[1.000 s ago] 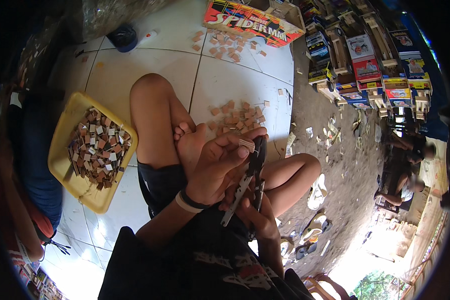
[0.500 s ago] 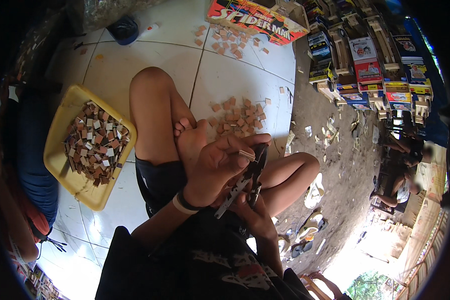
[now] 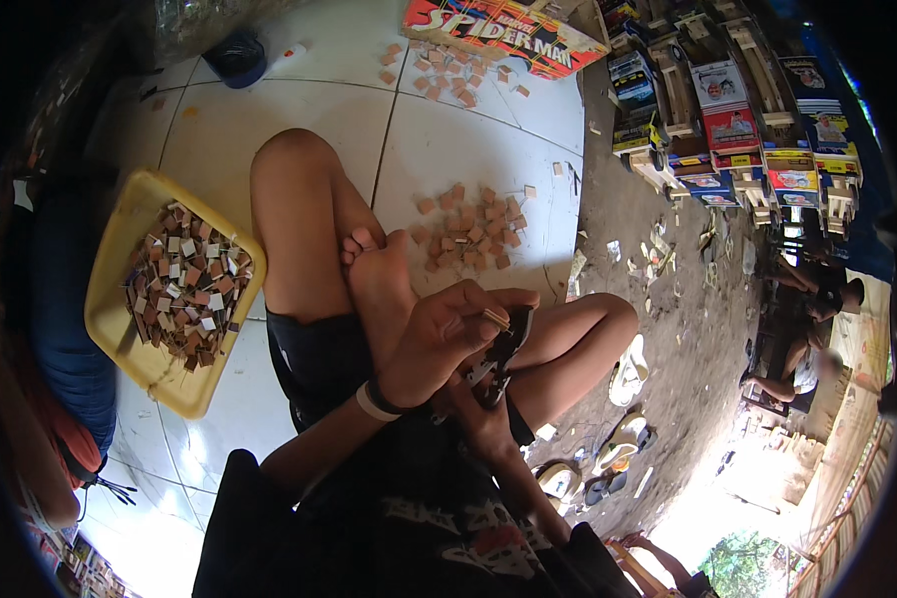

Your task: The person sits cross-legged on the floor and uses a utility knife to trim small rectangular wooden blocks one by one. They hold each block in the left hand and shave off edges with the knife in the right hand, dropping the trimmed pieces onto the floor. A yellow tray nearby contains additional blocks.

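Note:
My left hand (image 3: 439,334) is closed in a pinch, with a small flat wooden piece (image 3: 495,319) between thumb and fingers. My right hand (image 3: 478,419) grips a dark metal hand tool with worn, chipped paint (image 3: 490,374); its exact kind is unclear. The tool's upper end is close beside the wooden piece, partly behind my left fingers. Beyond my crossed legs lies a loose pile of small brown square pieces (image 3: 478,231) on the white tiles. At my left stands a yellow plastic tray (image 3: 103,289), heaped with similar brown and white pieces (image 3: 189,284).
Farther off are more scattered squares (image 3: 448,72), a colourful printed box (image 3: 508,38) and a dark blue bucket (image 3: 237,62). Wooden racks with printed panels (image 3: 728,110) stand on the dirt ground at right, near sandals (image 3: 623,444). Other people (image 3: 802,349) sit at far right.
The tool has turned in my right hand; its light speckled arm, which stuck out toward me, has swung in and its arms look closer together. My left hand keeps its pinch.

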Tool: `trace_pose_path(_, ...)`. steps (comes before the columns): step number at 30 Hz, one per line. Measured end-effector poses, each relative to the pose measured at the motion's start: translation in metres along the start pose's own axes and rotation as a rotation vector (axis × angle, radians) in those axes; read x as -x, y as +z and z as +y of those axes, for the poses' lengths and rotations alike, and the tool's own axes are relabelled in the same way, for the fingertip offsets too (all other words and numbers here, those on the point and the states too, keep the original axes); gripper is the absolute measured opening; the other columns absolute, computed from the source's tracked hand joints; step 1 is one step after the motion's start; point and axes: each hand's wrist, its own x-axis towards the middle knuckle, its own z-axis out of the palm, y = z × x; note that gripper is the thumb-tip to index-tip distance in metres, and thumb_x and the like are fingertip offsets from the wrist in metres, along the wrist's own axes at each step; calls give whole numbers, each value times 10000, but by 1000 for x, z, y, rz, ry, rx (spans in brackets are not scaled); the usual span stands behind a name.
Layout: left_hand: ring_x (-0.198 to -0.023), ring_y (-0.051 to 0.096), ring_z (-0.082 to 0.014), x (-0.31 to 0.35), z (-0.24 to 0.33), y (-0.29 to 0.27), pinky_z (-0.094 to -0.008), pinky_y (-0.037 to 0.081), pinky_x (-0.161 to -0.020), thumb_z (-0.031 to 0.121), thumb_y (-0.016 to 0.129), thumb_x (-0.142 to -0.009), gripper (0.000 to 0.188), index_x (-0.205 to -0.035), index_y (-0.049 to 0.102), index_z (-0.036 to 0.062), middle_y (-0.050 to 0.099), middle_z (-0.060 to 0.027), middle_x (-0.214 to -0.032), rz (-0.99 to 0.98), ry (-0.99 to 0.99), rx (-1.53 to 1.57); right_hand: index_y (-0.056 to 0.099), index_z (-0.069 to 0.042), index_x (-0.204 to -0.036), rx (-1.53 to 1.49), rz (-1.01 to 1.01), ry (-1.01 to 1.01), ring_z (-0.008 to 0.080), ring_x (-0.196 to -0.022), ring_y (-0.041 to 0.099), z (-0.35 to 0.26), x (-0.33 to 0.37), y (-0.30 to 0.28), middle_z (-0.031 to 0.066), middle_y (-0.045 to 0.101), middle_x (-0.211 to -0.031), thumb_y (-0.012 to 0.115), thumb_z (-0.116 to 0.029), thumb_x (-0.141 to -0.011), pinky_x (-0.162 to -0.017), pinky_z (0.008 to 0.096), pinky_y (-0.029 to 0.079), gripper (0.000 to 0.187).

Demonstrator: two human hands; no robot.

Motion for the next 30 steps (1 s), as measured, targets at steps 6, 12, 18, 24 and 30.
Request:
trace_pose_path(6,-1328,624,-208,-2,3,-1,-388,480,-1165,103,665,-1073,116,-1163,635,35,615,-212,-1500,9,129,94,617,19,-943,475,343,-186,162,-661,552,-12,-2,1,66,603,-746,727,-163,-1011,-640,349,462,224)
trace_pose_path(12,-1291,659,-225,-8,2,-16,-378,516,-1110,96,680,-1060,124,-1153,656,18,692,-190,-1401,166,-17,-238,608,4,-1001,235,362,4,139,-719,580,-5,6,-26,37,605,-782,712,-165,-1015,-661,348,478,199)
trace_pose_path(18,-1140,739,-317,-94,0,-74,-388,551,-1000,180,768,-979,273,-1173,722,-6,772,-210,-1203,316,-55,-1150,493,-21,-1489,51,207,2,98,-924,636,36,34,-27,22,664,-1016,655,-150,-1053,-801,279,518,482)
trace_pose_path(24,-1079,731,-341,-174,12,-128,-425,554,-964,135,798,-892,318,-1198,745,65,766,-186,-1146,499,318,-1590,440,-51,-1570,50,179,-132,136,-987,623,60,62,-15,49,657,-1066,636,-66,-1025,-895,299,497,579)
trace_pose_path(30,-1083,698,-373,-138,-8,-156,-466,561,-962,77,803,-827,321,-1139,729,71,719,-172,-1074,359,-17,-1952,445,-29,-1532,85,301,-98,164,-1038,650,50,59,-11,75,665,-1089,606,-93,-1068,-920,328,511,495)
